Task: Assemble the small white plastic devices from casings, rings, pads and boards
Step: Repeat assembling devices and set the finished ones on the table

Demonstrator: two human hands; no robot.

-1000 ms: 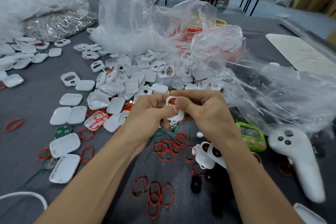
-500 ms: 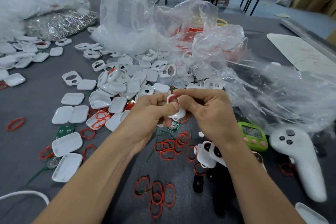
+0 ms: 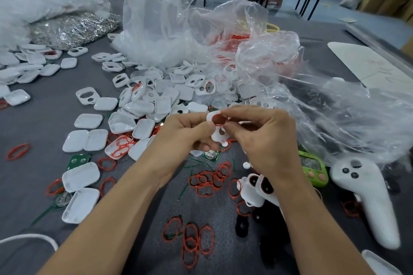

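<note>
I hold the casing in both hands, lifted just above the green board. My left hand curls around its left edge; my right hand pinches the right edge beside the ring. Its long axis points away from me, ring end farthest. My right fingertips look nearer for seating the ring.

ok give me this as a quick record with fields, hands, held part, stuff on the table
left hand: pinches the white casing from the left
right hand: pinches the same casing beside the red ring
red ring: sits in the casing's large opening
grey table: casing pile, loose red rings, green boards, plastic bags
right of hands: green timer, white controller
</note>
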